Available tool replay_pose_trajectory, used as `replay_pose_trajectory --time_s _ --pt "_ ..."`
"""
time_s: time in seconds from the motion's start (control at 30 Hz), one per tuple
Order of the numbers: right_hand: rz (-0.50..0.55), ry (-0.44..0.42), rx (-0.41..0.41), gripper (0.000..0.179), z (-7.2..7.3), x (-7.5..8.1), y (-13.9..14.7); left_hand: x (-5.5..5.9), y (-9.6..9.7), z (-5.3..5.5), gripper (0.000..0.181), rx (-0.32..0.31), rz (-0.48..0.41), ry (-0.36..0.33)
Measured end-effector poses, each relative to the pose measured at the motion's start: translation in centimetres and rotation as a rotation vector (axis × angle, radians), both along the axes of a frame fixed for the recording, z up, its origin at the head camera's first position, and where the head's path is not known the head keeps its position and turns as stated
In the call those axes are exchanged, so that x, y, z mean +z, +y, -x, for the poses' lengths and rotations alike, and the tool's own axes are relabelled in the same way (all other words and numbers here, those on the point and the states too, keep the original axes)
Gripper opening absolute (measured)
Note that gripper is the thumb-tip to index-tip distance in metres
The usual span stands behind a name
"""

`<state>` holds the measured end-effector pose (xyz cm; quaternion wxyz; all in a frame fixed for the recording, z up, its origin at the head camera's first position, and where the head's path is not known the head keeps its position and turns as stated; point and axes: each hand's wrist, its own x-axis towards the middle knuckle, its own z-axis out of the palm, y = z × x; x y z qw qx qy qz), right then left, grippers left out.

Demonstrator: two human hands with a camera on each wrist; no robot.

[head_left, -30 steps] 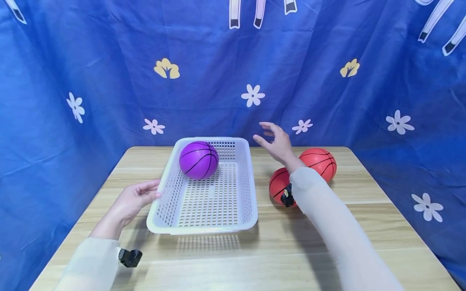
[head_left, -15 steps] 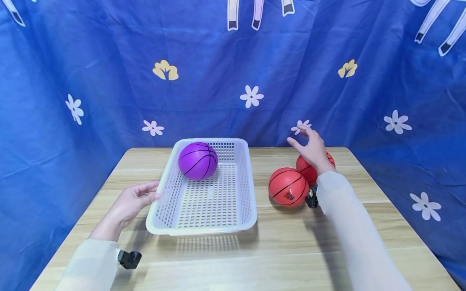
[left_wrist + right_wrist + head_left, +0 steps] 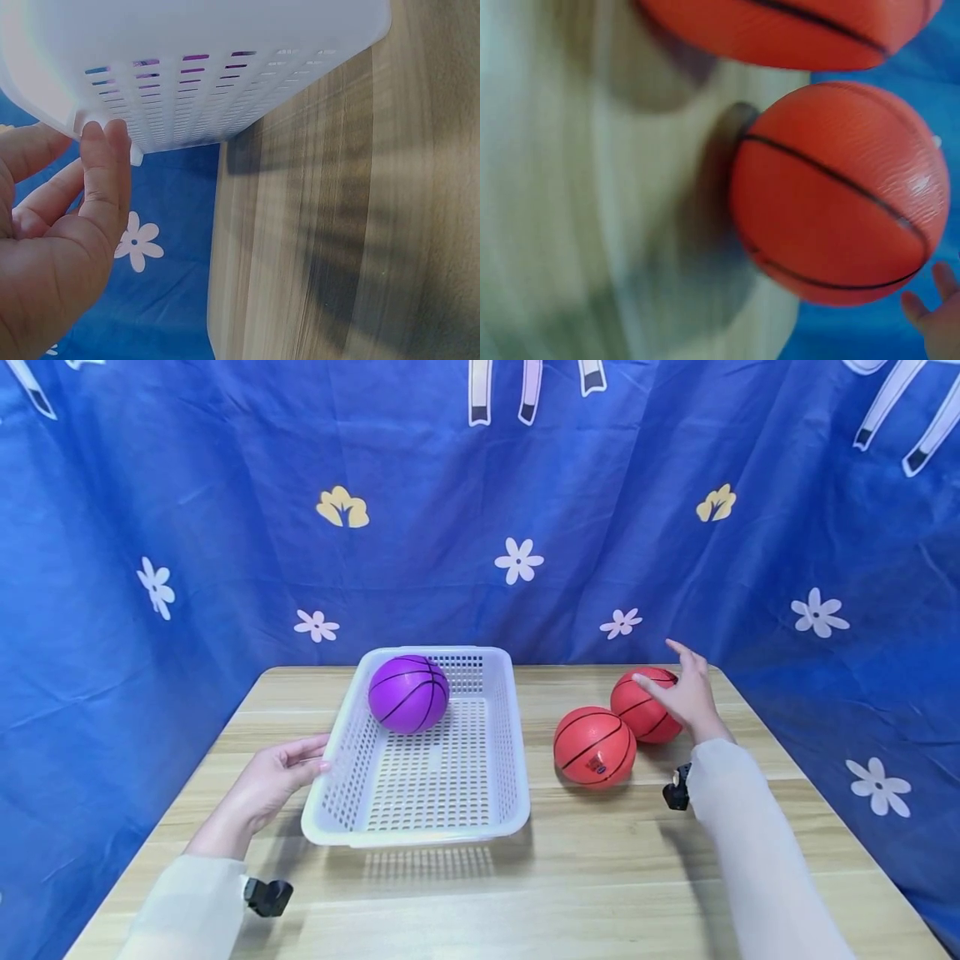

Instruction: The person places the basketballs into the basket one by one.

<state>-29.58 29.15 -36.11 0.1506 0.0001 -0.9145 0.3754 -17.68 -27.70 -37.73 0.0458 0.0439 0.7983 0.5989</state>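
A white plastic basket [image 3: 420,837] with slotted walls stands on the table, a purple ball [image 3: 408,693] marked like a basketball in its far left corner. At the basket's left rim, my left hand [image 3: 273,781] pinches the edge; the left wrist view shows its fingertips [image 3: 94,135] right at the rim. Two red mini basketballs lie to the right of the basket: a nearer one [image 3: 595,747] and a farther one [image 3: 647,706]. My right hand [image 3: 690,697] is spread beside the farther ball, thumb overlapping it in the head view, holding nothing.
The wooden table [image 3: 600,885] ends at the back against a blue curtain [image 3: 420,568] printed with flowers. More curtain hangs on both sides. The basket takes up the table's middle left.
My right hand has moved right and lower, from above the gap beside the basket, past the nearer red ball, to the farther ball's right side. The left hand and basket stay put.
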Motion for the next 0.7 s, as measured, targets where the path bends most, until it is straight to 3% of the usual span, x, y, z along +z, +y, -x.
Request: replay_pose_trajectory --time_s 0.33,0.7 --pt "0.001 -0.031 -0.018 0.102 -0.8 -3.7 1.6 -0.1 0.0 -0.2 0.055 0.003 -0.008 0.003" --pt "0.033 -0.1 -0.028 0.106 -1.2 -5.1 2.3 0.1 0.1 -0.2 0.056 0.003 0.0 0.002"
